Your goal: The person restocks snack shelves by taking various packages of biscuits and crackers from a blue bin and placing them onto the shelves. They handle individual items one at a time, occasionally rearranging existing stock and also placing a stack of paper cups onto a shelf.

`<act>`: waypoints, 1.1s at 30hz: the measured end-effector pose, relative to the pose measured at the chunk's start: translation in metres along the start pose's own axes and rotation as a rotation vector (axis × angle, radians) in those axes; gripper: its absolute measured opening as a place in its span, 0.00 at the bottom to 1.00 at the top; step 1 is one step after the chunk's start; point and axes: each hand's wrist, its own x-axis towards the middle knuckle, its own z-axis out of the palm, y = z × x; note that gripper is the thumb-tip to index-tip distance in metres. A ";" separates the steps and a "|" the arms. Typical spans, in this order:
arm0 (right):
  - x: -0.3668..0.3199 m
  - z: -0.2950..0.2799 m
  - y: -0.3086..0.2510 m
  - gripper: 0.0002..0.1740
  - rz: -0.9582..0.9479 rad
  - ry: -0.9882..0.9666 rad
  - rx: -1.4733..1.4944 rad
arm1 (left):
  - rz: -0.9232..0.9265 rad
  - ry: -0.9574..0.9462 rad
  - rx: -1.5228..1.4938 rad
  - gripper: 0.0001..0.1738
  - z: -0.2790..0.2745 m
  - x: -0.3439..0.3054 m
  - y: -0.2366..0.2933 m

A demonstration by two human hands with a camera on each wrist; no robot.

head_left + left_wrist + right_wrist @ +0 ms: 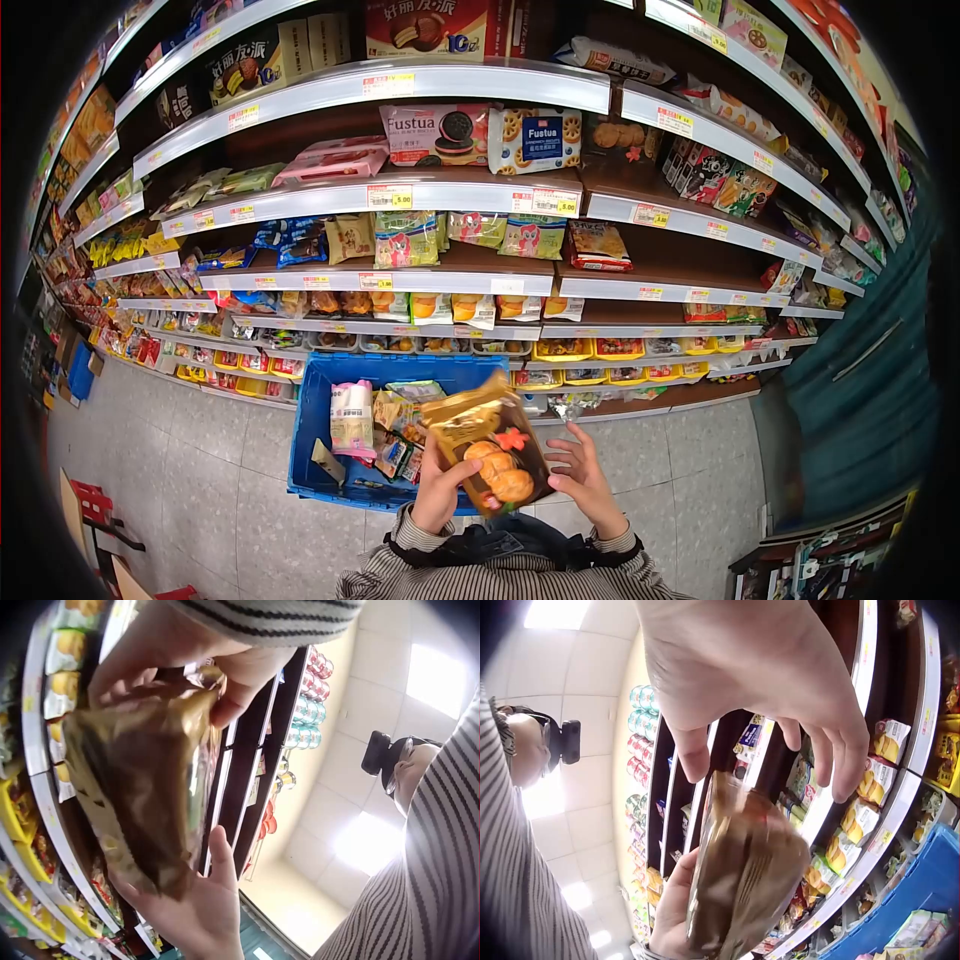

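Holds glossy brown-and-gold plastic packet with biscuit picture (500, 450) in left hand (437, 495), thumb across front face, before the torso. Shows right hand (588, 485) apart and gripping nothing, fingers spread just beside packet's right edge; cannot confirm thumb contact.

Rate slipping as chief risk: could slide from a one-handed hold on slick film, more so if loosened without support on the right. Could land on grey tiled floor (650, 465), owing to overhanging the right side of blue rectangular plastic crate (303, 440). Could crack contents if pinched hard. Could catch on crate's rim if lowered too far right.

Note crate's right wall partly hidden behind packet, left wall plainly visible. Find white-and-pink upright packet (352, 418) and mixed packets piled loosely inside. Find open floor right of crate, bounded beyond by long white shelf edge (670, 410).
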 end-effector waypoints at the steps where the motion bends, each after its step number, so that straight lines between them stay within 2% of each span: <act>1: 0.002 -0.004 -0.004 0.51 0.009 -0.022 -0.059 | 0.001 -0.001 0.002 0.36 0.002 0.003 0.003; 4: 0.006 -0.008 -0.013 0.50 0.016 -0.065 -0.018 | -0.217 -0.275 0.216 0.41 0.003 0.010 0.002; 7: 0.012 -0.009 -0.023 0.46 0.019 -0.102 0.069 | -0.294 -0.353 0.451 0.43 0.002 0.008 -0.017; 9: 0.016 -0.013 -0.022 0.38 0.105 -0.031 0.063 | -0.321 -0.376 0.454 0.44 0.006 0.008 -0.017; 10: 0.017 -0.013 -0.023 0.32 0.065 0.045 0.063 | -0.306 -0.414 0.424 0.44 0.006 0.009 -0.017; 11: 0.019 -0.016 -0.022 0.32 0.066 0.044 0.065 | -0.291 -0.451 0.394 0.44 0.005 0.010 -0.016; 12: 0.022 -0.021 -0.019 0.30 0.053 0.147 0.127 | -0.308 -0.463 0.388 0.44 0.004 0.011 -0.008; 13: 0.023 -0.025 -0.017 0.29 0.041 0.251 0.187 | -0.258 -0.437 0.400 0.43 0.000 0.013 -0.009; 15: 0.026 -0.027 -0.028 0.23 0.023 0.317 0.308 | -0.135 -0.376 0.370 0.42 0.005 0.016 -0.001; 18: 0.026 -0.030 -0.030 0.23 0.004 0.379 0.403 | -0.165 -0.353 0.254 0.44 0.004 0.018 -0.012; 20: 0.029 -0.026 -0.028 0.20 -0.089 0.411 0.531 | -0.151 -0.346 0.187 0.45 0.020 0.015 -0.017; 24: 0.028 -0.022 -0.028 0.22 -0.052 0.286 0.491 | -0.238 -0.230 0.172 0.43 0.021 0.016 -0.036; 27: 0.028 -0.031 -0.021 0.23 -0.024 0.193 0.515 | -0.256 -0.133 0.111 0.40 0.023 0.015 -0.025; 28: 0.031 -0.037 -0.011 0.22 -0.049 0.203 0.504 | -0.303 -0.052 0.033 0.40 0.024 0.013 -0.022; 29: 0.031 -0.038 -0.013 0.22 -0.051 0.201 0.507 | -0.301 -0.051 0.037 0.40 0.022 0.014 -0.021; 31: 0.033 -0.038 -0.021 0.29 -0.116 0.345 0.176 | -0.272 -0.033 0.018 0.40 0.018 0.018 -0.021; 32: 0.033 -0.040 -0.022 0.29 -0.125 0.340 0.178 | -0.213 -0.028 0.032 0.40 0.018 0.016 -0.024; 33: 0.031 -0.042 -0.022 0.33 -0.212 0.335 -0.056 | -0.216 -0.009 0.066 0.40 0.020 0.015 -0.023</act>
